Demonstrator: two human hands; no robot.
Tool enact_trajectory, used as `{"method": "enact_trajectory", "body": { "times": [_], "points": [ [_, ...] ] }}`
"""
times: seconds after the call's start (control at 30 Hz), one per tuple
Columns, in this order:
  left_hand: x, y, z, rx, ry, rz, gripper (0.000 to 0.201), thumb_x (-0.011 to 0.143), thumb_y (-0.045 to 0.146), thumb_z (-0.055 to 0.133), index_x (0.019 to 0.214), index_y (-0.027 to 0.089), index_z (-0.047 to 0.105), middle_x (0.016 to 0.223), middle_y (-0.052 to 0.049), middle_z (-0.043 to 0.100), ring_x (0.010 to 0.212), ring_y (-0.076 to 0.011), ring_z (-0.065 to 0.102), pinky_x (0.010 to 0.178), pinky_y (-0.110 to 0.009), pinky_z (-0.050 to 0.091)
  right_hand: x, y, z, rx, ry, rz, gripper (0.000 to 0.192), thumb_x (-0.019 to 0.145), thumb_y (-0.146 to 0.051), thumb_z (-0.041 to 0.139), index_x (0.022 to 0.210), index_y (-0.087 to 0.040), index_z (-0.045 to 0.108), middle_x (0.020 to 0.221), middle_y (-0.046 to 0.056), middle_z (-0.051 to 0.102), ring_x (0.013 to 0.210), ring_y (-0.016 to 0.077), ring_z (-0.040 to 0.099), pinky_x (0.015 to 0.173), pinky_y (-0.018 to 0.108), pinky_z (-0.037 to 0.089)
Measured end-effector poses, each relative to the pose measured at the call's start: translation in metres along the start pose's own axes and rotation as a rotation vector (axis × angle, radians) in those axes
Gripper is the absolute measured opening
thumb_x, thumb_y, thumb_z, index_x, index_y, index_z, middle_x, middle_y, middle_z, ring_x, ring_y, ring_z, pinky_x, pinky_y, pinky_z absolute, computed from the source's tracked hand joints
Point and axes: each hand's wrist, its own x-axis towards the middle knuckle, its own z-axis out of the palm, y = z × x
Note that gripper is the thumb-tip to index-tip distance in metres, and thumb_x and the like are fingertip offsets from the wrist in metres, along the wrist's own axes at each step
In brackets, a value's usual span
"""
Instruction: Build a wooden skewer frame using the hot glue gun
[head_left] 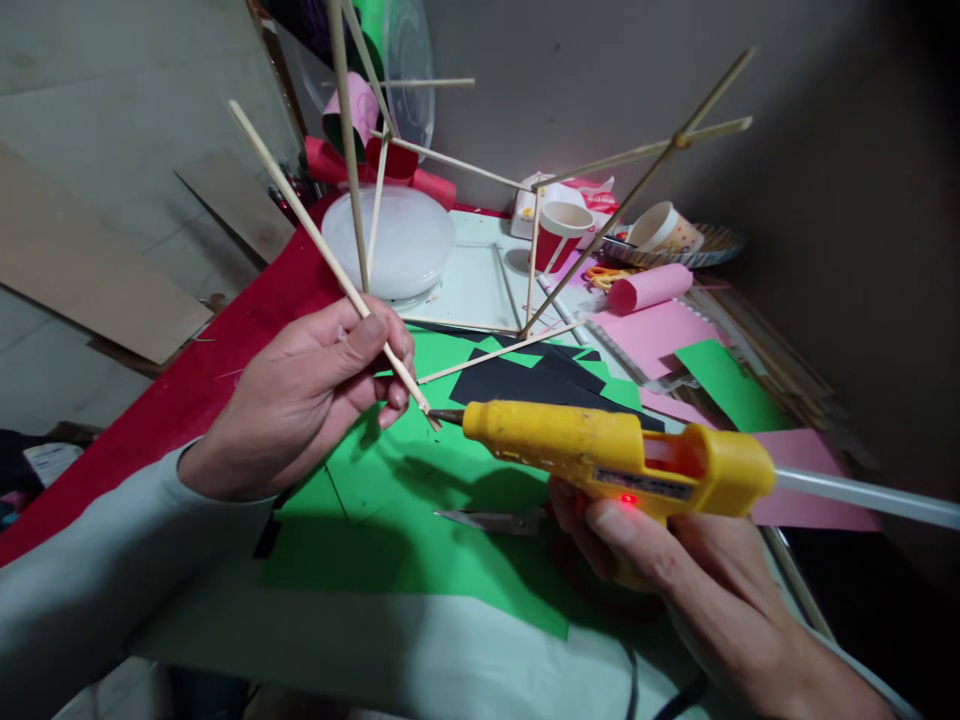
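Between thumb and fingers, my left hand (307, 385) pinches a thin wooden stick (300, 215) that slants from upper left down to the right. My right hand (675, 570) is wrapped around the handle of a yellow hot glue gun (562, 435), whose red light glows. The gun's metal nozzle meets the lower end of the stick. Behind both hands stands an open frame of joined wooden sticks (592, 245). Below the gun, scissors (499, 521) lie on green paper (420, 560), their handles hidden behind my right hand.
Black paper pieces (525, 385) lie under the frame. Farther back are a white plastic lid (382, 245), a red paper cup (559, 235), orange-handled scissors (604, 277) and a pink paper roll (651, 289). A grey wall (637, 90) bounds the back; a cord hangs at the front edge.
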Motion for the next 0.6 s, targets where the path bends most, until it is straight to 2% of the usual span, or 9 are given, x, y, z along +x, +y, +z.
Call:
{"method": "enact_trajectory", "body": {
  "times": [0.23,0.37,0.47,0.53,0.6],
  "points": [
    [0.0,-0.003,-0.001,0.015,-0.026,-0.005,0.028,0.1,0.028,0.055,0.08,0.015,0.069,0.07,-0.004,0.06,0.059,-0.0107,0.059,0.054,-0.017,0.055,0.002,0.003,0.0,-0.057,0.01,-0.091,0.027,0.102,-0.047,0.055,0.091,-0.027,0.07,0.072,0.001,0.065,0.055,0.0144,0.056,0.043,0.024,0.043],
    [0.0,-0.002,0.0,0.018,-0.006,-0.012,0.028,0.099,0.028,0.055,0.079,0.015,0.069,0.071,-0.004,0.06,0.058,-0.0106,0.059,0.053,-0.017,0.054,0.004,0.008,0.0,-0.02,-0.007,-0.092,0.037,0.102,-0.049,0.055,0.076,-0.024,0.064,0.066,0.002,0.06,0.052,0.014,0.05,0.039,0.025,0.037],
    [0.0,0.0,0.0,0.023,0.024,0.004,0.028,0.099,0.028,0.055,0.078,0.016,0.068,0.071,-0.004,0.059,0.058,-0.0108,0.058,0.052,-0.017,0.052,0.007,0.011,0.0,0.076,-0.017,-0.036,0.046,0.101,-0.054,0.055,0.068,-0.022,0.062,0.061,0.003,0.057,0.052,0.0139,0.05,0.04,0.026,0.035],
    [0.0,0.001,-0.001,0.021,0.044,0.018,0.028,0.099,0.027,0.054,0.078,0.015,0.067,0.071,-0.004,0.058,0.057,-0.0106,0.057,0.051,-0.017,0.051,0.011,0.012,0.0,0.188,-0.026,0.019,0.045,0.099,-0.056,0.056,0.074,-0.021,0.069,0.059,0.003,0.057,0.051,0.0136,0.051,0.041,0.026,0.034],
    [0.002,0.001,-0.003,0.023,0.073,0.019,0.026,0.099,0.025,0.053,0.079,0.015,0.066,0.072,-0.003,0.058,0.057,-0.0105,0.057,0.05,-0.017,0.051,0.017,0.013,-0.001,0.333,-0.049,0.076,0.044,0.098,-0.057,0.056,0.088,-0.019,0.076,0.059,0.003,0.059,0.048,0.0131,0.052,0.042,0.025,0.034]
  ]
}}
